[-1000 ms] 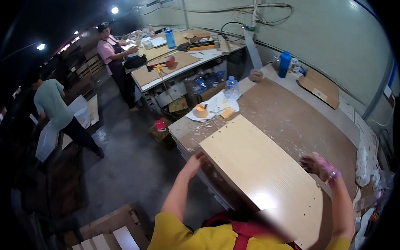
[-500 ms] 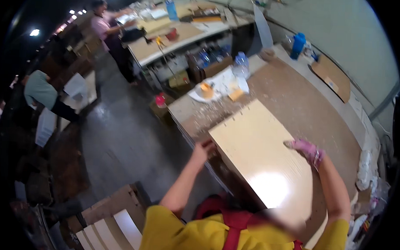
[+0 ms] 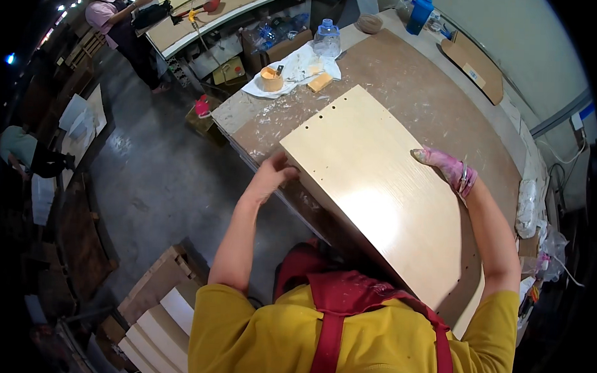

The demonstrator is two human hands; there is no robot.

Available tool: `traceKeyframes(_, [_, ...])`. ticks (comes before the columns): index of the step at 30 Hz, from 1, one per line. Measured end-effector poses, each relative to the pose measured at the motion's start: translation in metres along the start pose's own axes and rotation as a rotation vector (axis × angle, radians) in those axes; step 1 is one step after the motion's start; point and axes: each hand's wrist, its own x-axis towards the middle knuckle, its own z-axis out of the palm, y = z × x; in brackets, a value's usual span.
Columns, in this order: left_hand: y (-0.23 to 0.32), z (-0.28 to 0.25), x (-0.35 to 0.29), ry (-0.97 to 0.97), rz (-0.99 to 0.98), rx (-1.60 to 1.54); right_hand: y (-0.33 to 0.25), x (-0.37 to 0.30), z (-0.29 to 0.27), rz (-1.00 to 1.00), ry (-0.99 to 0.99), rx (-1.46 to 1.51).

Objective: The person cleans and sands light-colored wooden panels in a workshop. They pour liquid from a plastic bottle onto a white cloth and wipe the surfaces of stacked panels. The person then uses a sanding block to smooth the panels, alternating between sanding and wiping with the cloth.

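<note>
A long pale wooden panel with small drilled holes near its far end lies tilted over the brown workbench, its near end raised toward my chest. My left hand grips the panel's left edge near the far corner. My right hand, in a pink stained glove, presses on the panel's right edge. Both hands hold the panel.
A white cloth with a small orange cup and a yellow block lies at the bench's far end, beside a clear plastic bottle. Stacked pale boards stand at my lower left. Two other people work farther off.
The panel has been drawn closer to me and its near end lifted. My left hand slid along the left edge; the view tipped downward.
</note>
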Motion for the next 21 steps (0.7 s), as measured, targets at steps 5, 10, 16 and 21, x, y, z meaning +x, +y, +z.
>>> traceKeyframes(5, [0.003, -0.008, 0.008, 0.071, 0.109, -0.04, -0.012, -0.015, 0.017, 0.011, 0.061, 0.026])
traceKeyframes(10, [-0.007, 0.0, 0.008, 0.168, 0.209, 0.043, -0.014, -0.018, 0.016, 0.012, 0.051, 0.022])
traceKeyframes(16, [0.001, -0.015, 0.012, 0.104, 0.166, -0.139, 0.006, -0.003, -0.01, -0.041, 0.067, -0.122])
traceKeyframes(21, [-0.002, -0.001, 0.009, 0.157, 0.249, -0.545, -0.005, -0.009, 0.005, -0.027, 0.083, -0.146])
